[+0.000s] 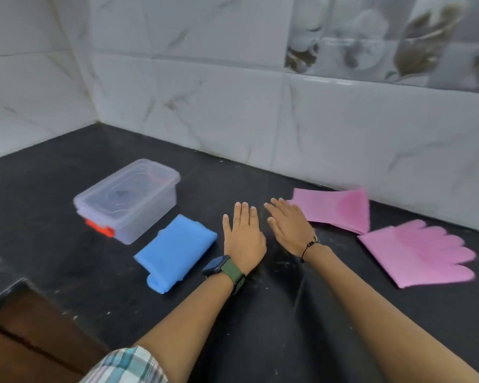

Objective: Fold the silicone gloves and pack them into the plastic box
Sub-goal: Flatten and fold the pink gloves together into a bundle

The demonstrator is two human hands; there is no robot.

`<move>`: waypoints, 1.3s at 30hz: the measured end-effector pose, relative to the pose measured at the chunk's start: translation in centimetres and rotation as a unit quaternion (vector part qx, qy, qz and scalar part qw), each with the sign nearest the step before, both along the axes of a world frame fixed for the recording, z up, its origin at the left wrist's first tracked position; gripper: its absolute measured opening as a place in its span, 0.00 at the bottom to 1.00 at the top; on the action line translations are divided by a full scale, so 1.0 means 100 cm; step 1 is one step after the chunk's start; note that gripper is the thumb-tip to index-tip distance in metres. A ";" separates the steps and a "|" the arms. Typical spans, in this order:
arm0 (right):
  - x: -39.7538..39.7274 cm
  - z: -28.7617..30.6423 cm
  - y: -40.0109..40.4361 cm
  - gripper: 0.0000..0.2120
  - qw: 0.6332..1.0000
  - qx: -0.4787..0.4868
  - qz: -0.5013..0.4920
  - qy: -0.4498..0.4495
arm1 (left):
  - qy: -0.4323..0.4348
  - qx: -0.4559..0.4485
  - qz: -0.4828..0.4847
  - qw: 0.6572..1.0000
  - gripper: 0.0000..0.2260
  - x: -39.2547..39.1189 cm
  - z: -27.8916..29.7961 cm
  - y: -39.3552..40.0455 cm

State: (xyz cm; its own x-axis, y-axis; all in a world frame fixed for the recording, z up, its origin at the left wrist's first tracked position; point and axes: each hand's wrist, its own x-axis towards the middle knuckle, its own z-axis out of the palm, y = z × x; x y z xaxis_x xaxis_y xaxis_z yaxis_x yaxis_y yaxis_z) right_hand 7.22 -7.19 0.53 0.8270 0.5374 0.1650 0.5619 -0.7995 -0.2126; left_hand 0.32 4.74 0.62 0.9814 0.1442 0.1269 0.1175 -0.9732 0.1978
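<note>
A clear plastic box (127,200) with its lid on and an orange latch stands at the left of the black counter (260,313). Just in front of it lies a folded blue silicone glove (174,250). Two pink silicone gloves lie at the right: one (335,210) against the wall, the other (418,255) nearer, fingers spread. My left hand (242,236) rests flat on the counter beside the blue glove, fingers apart, holding nothing. My right hand (288,225) hovers flat just left of the far pink glove, empty.
White marble-look tiled walls (233,106) close off the counter at the back and left corner. The counter's edge drops to a brown wooden surface (31,341) at the lower left.
</note>
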 end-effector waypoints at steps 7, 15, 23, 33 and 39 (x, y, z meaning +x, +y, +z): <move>-0.004 0.001 -0.105 0.21 0.988 -0.009 -0.155 0.024 | 0.012 0.013 -0.128 0.992 0.27 0.043 0.004 -0.074; -0.013 0.003 -0.164 0.21 0.970 -0.017 -0.243 0.017 | 0.045 0.027 -0.230 0.972 0.26 0.069 0.000 -0.130; -0.005 -0.008 -0.165 0.21 0.965 -0.010 -0.262 0.021 | 0.060 0.043 -0.270 0.960 0.27 0.096 -0.009 -0.130; 0.011 -0.022 -0.134 0.17 0.968 -0.049 -0.244 0.012 | 0.039 0.158 -0.269 0.949 0.15 0.130 -0.015 -0.099; 0.023 -0.021 -0.108 0.15 0.933 0.091 -0.346 0.046 | -0.031 0.119 -0.267 0.956 0.12 0.136 -0.013 -0.094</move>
